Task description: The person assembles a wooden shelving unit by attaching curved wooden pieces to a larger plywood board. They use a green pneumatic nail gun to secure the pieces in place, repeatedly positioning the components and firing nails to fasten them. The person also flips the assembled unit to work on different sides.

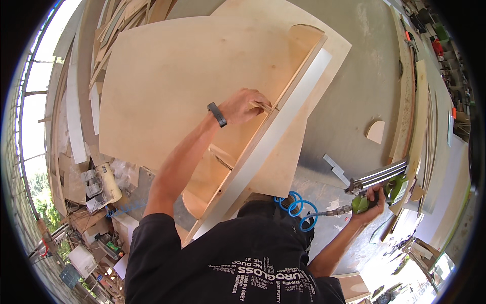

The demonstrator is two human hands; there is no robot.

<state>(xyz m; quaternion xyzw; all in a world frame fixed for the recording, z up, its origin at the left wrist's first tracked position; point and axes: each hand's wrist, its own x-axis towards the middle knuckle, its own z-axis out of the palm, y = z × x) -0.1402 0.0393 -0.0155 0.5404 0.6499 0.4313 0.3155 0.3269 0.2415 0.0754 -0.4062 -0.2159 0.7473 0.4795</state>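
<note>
My left hand (244, 106), with a dark band on its wrist, is closed on a thin wooden divider (261, 107). That divider meets the long board of a narrow wooden frame (299, 65), which lies slantwise across plywood sheets. The frame has a pale outer face (276, 130), a rounded end piece (305, 36) at the far end and another divider (221, 158) nearer me. Off to the right, my right hand (375, 204) grips a green nail gun (360, 203) by its handle. Its long metal magazine points toward the upper right, away from the frame.
A blue coiled air hose (302, 206) runs from the nail gun toward my body. Large plywood sheets (167, 81) lie beneath the frame. On the grey tabletop (349, 91) are a half-round wooden offcut (375, 131) and a grey strip (336, 169). Wood strips (114, 35) are stacked at the left.
</note>
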